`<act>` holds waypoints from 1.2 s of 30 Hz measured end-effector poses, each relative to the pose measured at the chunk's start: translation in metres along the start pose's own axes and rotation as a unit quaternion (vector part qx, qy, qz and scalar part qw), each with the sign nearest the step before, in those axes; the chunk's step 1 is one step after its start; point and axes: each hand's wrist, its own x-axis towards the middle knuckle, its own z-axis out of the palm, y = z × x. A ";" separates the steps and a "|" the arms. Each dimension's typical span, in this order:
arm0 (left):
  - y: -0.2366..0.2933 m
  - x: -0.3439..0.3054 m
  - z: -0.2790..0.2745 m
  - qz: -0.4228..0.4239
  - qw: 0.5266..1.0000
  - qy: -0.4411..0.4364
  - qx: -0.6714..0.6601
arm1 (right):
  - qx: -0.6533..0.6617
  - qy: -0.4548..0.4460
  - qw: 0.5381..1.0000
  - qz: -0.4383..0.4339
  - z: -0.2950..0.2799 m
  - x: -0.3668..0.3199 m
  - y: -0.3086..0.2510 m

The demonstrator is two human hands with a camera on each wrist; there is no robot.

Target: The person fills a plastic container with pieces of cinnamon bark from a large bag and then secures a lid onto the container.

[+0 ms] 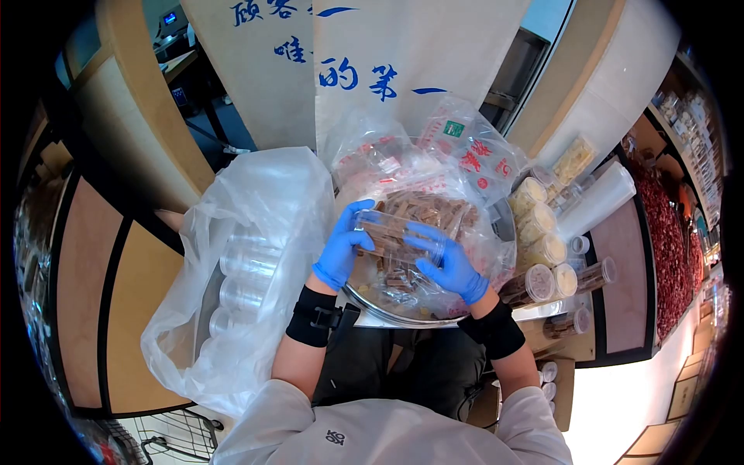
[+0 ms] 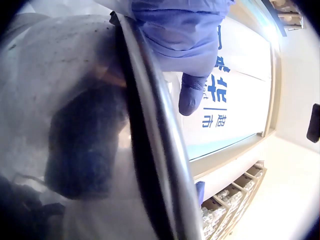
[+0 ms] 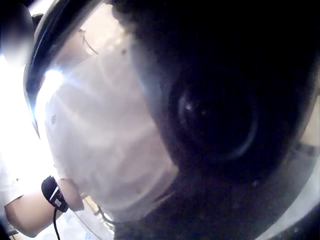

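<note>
In the head view, both hands wear blue gloves and hold a clear plastic jar (image 1: 381, 226) on its side. My left hand (image 1: 343, 246) grips its left end, with the thumb on the near side. The right hand (image 1: 452, 267) has its fingers curled over the right end. Beneath the jar, a plastic bag of brown strips (image 1: 418, 208) fills a round metal basin (image 1: 364, 308). In the left wrist view, the gloved left hand (image 2: 175, 35) shows above the basin's rim (image 2: 162, 117). The right wrist view shows the basin's shiny, reflecting side (image 3: 110, 130), with the right hand out of sight.
Left of the basin, a large translucent bag (image 1: 263, 174) holds several clear empty jars (image 1: 246, 291). Filled jars (image 1: 535, 225) line the right side, near a roll of clear plastic (image 1: 601, 198). Crumpled printed bags (image 1: 465, 147) lie over the basin's far side. A white lettered panel (image 1: 403, 46) stands behind.
</note>
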 end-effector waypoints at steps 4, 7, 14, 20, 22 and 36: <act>0.003 -0.002 0.003 0.026 0.999 0.023 -0.012 | 0.002 0.033 0.999 -0.024 -0.001 -0.005 0.007; 0.001 0.000 0.001 0.027 0.999 0.019 -0.005 | 0.042 0.004 0.998 0.050 -0.002 -0.009 0.007; 0.005 -0.003 0.005 0.017 1.000 0.010 -0.007 | 0.095 -0.050 0.986 0.130 0.001 -0.006 0.003; 0.007 -0.004 0.009 0.019 0.998 -0.023 0.054 | 0.092 -0.046 0.994 0.044 0.004 -0.004 0.006; 0.007 -0.005 0.010 0.013 0.998 -0.047 0.033 | 0.084 -0.052 0.995 0.031 0.004 -0.004 0.005; 0.009 -0.007 0.008 -0.004 0.994 -0.085 0.070 | 0.170 -0.130 0.974 0.079 -0.009 -0.005 0.000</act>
